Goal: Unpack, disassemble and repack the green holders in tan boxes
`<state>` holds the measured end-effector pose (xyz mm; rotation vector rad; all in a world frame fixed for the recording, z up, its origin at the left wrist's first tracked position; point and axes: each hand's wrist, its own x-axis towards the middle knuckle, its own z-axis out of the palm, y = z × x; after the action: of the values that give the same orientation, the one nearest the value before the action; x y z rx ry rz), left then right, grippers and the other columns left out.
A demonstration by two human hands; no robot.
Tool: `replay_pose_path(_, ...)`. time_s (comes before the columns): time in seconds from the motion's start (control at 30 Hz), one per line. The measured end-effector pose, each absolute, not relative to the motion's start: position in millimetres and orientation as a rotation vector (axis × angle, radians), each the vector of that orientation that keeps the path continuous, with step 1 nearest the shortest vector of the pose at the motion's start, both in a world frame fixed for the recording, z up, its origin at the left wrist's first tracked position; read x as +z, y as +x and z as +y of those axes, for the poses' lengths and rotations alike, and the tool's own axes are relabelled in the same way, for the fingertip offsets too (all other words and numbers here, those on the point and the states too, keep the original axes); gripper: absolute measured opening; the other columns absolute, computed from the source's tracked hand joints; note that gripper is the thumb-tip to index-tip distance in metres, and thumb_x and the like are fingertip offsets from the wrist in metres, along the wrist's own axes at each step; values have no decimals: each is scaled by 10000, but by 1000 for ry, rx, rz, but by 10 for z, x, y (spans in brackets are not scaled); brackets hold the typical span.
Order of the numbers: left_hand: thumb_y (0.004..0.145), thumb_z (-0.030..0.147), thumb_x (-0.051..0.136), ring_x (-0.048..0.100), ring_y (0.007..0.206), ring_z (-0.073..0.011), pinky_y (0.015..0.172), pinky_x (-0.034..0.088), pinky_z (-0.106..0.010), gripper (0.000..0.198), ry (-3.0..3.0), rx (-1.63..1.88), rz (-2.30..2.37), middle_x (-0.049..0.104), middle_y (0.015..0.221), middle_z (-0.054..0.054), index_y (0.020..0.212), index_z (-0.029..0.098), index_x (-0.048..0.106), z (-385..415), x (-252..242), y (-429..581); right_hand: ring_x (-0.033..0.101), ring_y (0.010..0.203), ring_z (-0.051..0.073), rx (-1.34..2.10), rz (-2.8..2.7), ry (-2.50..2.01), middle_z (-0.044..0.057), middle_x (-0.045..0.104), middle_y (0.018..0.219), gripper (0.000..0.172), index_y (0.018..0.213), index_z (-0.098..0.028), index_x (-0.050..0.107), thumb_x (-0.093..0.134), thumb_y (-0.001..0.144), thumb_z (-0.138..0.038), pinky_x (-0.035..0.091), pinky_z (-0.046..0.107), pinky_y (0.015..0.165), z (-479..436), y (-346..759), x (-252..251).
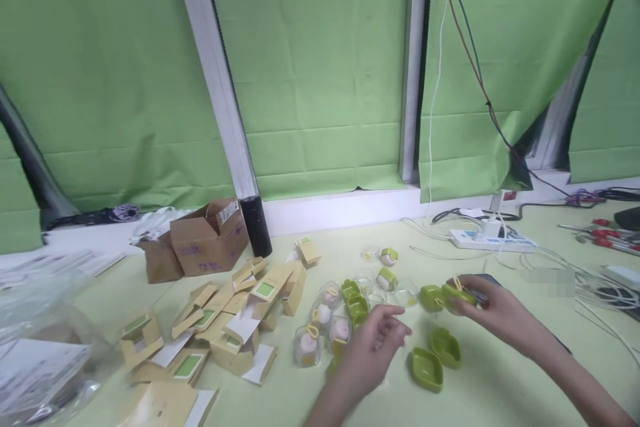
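Observation:
My right hand [493, 312] pinches a small green plastic case [447, 295] and holds it a little above the pale green table. My left hand [373, 347] hovers just left of it, fingers curled loosely with nothing in them, over a cluster of clear capsules [320, 327] with pink and white contents. Two green lids [434, 358] lie on the table below my right hand. More green pieces [356, 303] sit among the capsules.
A heap of small tan cardboard boxes [225, 320] lies at the left, behind it a brown carton [210, 237] and a black cylinder [256, 225]. A clear plastic bag [40, 347] fills the left corner. A power strip [493, 239], cables and red-handled tools [607, 233] occupy the right.

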<state>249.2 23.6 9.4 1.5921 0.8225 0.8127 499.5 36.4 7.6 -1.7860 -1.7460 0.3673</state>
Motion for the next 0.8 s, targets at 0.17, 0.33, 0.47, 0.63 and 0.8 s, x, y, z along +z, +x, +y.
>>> replay_pose_path(0.17, 816, 525, 473, 541, 544, -111, 561, 389, -250, 400, 863, 817, 429, 596, 699, -25, 955, 150, 497, 268, -29, 2571, 454, 456, 86, 881, -1941, -1177, 27, 632, 986, 387, 1149, -276, 512, 555, 795, -427, 384, 222, 414, 260, 4358, 326)
replay_pose_path(0.33, 749, 267, 649, 532, 595, -97, 593, 405, -238, 342, 776, 940, 393, 548, 707, 15, 1007, 172, 445, 293, -43, 2391, 551, 661, 128, 739, -2140, -1052, 31, 565, 1147, 415, 1162, -308, 517, 605, 757, -281, 433, 224, 516, 312, 4008, 400)
replay_pose_path(0.47, 744, 276, 662, 526, 599, -91, 603, 408, -246, 489, 807, 968, 431, 531, 705, 43, 1117, 202, 353, 308, -106, 2320, 593, 802, 171, 659, -2272, -1009, 24, 582, 1137, 452, 1174, -327, 537, 571, 743, -198, 468, 244, 605, 320, 3942, 427)
replay_pose_path(0.63, 691, 298, 713, 538, 580, -110, 600, 400, -256, 519, 954, 938, 520, 557, 638, 29, 1078, 156, 397, 300, -141, 2301, 602, 829, 192, 657, -2272, -1002, 34, 606, 1138, 523, 1225, -337, 502, 552, 728, -181, 462, 234, 545, 314, 3955, 318)
replay_pose_path(0.8, 727, 277, 671, 530, 599, -100, 597, 387, -237, 309, 639, 1096, 540, 573, 733, 1, 904, 177, 438, 315, -128, 2295, 598, 865, 208, 601, -1850, -1057, 71, 588, 1090, 344, 993, -271, 635, 352, 893, -438, 489, 277, 579, 354, 4062, 179)
